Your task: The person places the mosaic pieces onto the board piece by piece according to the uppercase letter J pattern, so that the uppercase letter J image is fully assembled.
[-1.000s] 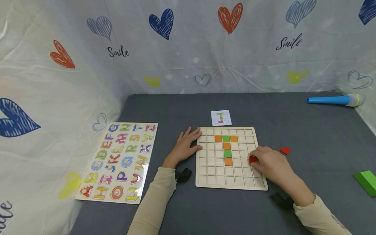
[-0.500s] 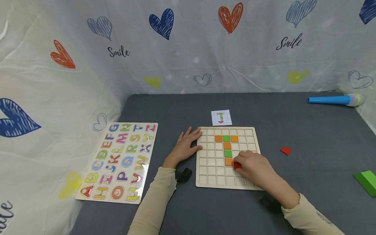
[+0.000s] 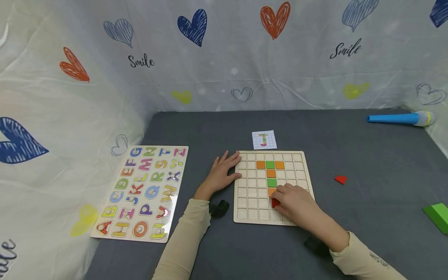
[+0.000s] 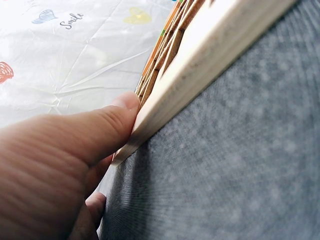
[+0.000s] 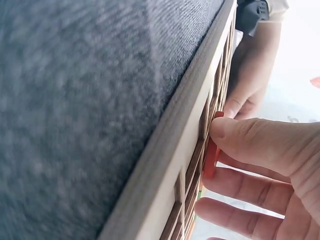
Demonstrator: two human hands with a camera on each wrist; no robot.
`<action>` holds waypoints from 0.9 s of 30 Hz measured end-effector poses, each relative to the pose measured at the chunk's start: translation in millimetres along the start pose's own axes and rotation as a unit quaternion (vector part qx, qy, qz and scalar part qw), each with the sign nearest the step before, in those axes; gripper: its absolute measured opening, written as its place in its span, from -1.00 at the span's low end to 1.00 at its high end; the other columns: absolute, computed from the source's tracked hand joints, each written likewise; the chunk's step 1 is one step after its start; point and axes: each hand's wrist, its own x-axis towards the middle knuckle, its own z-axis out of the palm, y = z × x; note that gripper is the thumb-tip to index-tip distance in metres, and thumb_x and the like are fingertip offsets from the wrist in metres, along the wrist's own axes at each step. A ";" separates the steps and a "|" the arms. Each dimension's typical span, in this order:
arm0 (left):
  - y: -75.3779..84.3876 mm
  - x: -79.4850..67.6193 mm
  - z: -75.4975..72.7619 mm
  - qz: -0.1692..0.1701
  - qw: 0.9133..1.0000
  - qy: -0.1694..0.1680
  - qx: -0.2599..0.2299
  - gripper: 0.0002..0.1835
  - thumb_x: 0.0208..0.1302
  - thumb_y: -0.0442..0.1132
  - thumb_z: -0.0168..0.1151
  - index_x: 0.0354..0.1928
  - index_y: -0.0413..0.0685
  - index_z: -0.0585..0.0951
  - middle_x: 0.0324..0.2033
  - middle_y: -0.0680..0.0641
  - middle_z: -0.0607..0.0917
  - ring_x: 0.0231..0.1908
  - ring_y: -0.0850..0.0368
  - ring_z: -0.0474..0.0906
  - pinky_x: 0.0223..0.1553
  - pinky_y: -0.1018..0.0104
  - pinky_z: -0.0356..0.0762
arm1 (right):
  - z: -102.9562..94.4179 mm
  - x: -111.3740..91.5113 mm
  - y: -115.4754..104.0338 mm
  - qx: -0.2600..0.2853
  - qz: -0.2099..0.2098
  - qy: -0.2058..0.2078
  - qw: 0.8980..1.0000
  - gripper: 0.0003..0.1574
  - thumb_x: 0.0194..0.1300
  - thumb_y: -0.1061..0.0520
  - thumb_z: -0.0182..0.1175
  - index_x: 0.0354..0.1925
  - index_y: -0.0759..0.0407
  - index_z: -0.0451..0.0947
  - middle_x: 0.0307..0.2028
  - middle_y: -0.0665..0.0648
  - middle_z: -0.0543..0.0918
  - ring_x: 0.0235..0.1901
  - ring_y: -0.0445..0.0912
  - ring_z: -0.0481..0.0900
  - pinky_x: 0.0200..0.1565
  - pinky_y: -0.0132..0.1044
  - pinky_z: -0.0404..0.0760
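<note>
A wooden grid board (image 3: pixel 250 215) lies on the table with an orange square (image 3: pixel 260 165), a green square (image 3: pixel 272 182) and several more squares set in its cells in a T-like column. My right hand (image 3: pixel 297 204) is over the board and pinches a red tile (image 3: pixel 275 202) between thumb and finger, just below the lowest orange square. In the right wrist view the red tile (image 5: pixel 212 157) stands at the grid's cells; its full shape is hidden. My left hand (image 3: pixel 218 177) rests with straight fingers against the board's left edge, the thumb (image 4: pixel 117 120) touching it.
A small card (image 3: pixel 264 140) printed with a coloured J pattern lies behind the board. Another red piece (image 3: pixel 340 179) is to its right, then a green block (image 3: pixel 437 217). A blue toy microphone (image 3: pixel 393 118) lies at the back right. An alphabet puzzle (image 3: pixel 134 227) is on the left.
My right hand has carried the red tile leftward over the board, from its right side to the cell below the orange square. The left hand has stayed put.
</note>
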 end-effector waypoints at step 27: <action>0.4 -0.3 -0.4 0.002 1.000 0.003 -0.002 -0.29 0.21 0.02 0.20 0.37 0.00 0.24 0.39 0.09 0.11 0.41 0.02 -0.21 0.33 -0.09 -0.35 | -4.6 -0.8 5.8 0.007 0.021 -0.005 1.000 -0.71 -0.11 0.16 0.43 -0.30 0.05 0.64 -0.39 -0.05 0.55 -0.38 -0.12 0.48 -0.36 -0.26 0.49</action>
